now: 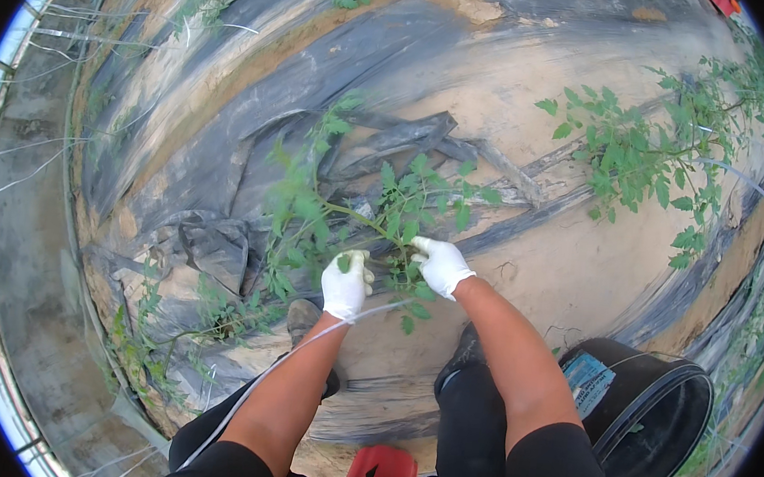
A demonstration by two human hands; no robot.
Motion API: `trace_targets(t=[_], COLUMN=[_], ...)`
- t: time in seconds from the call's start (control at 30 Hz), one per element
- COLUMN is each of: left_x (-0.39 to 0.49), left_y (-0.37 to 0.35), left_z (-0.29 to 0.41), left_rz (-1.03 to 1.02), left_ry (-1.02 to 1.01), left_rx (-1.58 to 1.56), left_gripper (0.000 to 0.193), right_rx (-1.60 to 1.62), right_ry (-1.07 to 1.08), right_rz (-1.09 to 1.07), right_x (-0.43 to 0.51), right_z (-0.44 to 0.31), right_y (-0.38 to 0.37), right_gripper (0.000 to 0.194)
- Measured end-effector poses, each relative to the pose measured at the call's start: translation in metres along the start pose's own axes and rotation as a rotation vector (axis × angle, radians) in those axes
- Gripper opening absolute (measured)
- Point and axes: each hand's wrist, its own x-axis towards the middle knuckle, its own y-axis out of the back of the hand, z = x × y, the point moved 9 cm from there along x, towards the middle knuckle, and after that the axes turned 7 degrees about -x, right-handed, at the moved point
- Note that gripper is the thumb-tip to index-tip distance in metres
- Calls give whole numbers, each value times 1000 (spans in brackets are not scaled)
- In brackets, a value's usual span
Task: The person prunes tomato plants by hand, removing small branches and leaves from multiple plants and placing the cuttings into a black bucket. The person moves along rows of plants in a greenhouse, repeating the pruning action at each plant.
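A tomato plant [393, 229] with a bent green stem and toothed leaves leans over the ground in front of me. My right hand [441, 266], in a white glove, has its thumb and forefinger pinched at the stem from the right. On the other side, my left hand [344, 284], also gloved in white, is held with curled fingers close to the lower stem. A small leaf shows against its knuckles; whether the fingers hold anything is hidden. White twine [306, 343] passes over my left wrist and ends near the plant's lower leaves.
A black bucket [579, 409] with a label lies tipped at my right. Crumpled black plastic film [391, 143] covers the soil beyond the plant. More tomato plants stand at the right [633, 142] and lower left [229, 320]. Something red [382, 466] sits between my legs.
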Motion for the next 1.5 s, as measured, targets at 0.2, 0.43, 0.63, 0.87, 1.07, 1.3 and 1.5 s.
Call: trace_targets(t=[0.2,0.43,0.63,0.87,1.07,1.3,1.5], left_x=[-26,-90,-231,-272,-279,-298,-302], left_y=[-1,-10,16,38,31,27,27], left_z=[-3,91,226,227,232,230,223], left_rz=[-229,-604,-806,-759,-836,-936,-951], left_ry=[96,-275,-313,-482,-686,-717,-703], left_rx=[236,1042,1262,1197,1172,1231,1266], left_gripper=[21,26,19,14,10,16,19], right_rx=[-279,-376,-347,-446,-396,-295,-804], right_ry=[102,21,11,132,-109,-49,-52], right_rz=[95,80,16,26,50,-21,-197], right_x=[10,8,-4,21,19,-13,-1], right_z=[-2,2,-10,-3,29,-63,-88], right_y=[-11,-23,-3,-28,-23,31,0], right_gripper=[35,21,50,33,28,56,74])
